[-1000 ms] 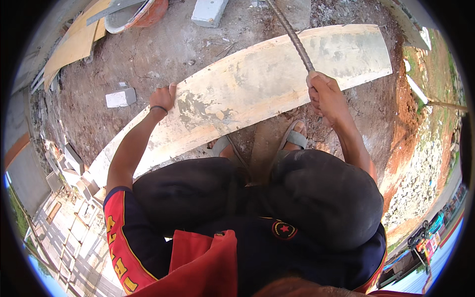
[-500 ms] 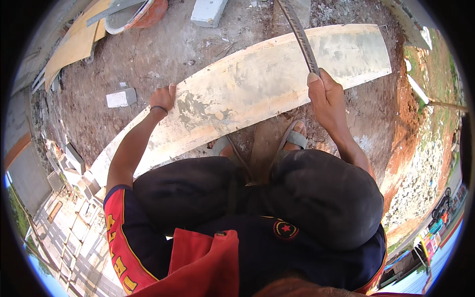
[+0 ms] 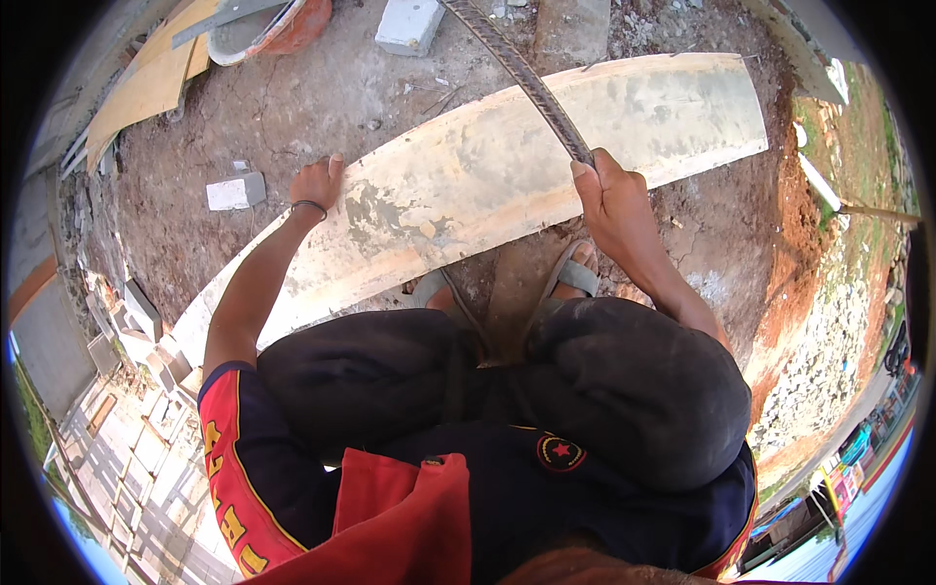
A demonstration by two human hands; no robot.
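A long pale board (image 3: 487,175), stained with grey patches and bowed in this fisheye picture, lies crosswise before my crouched legs and sandalled feet. My left hand (image 3: 317,185) grips its far edge on the left, fingers curled over it, a dark band round the wrist. On the right, my right hand (image 3: 612,205) is closed round a ribbed steel bar (image 3: 517,68), held over the board and slanting up and leftward out of view at the top.
A white block (image 3: 236,192) lies left of the board, another (image 3: 409,24) beyond it. At the upper left are plywood sheets (image 3: 146,83) and an orange tub (image 3: 297,29). More blocks (image 3: 146,312) are stacked at the left; reddish soil (image 3: 795,244) and rubble border the right.
My right hand has moved left and a little toward me, and the bar's far end has swung leftward. The board and my left hand have shifted very slightly.
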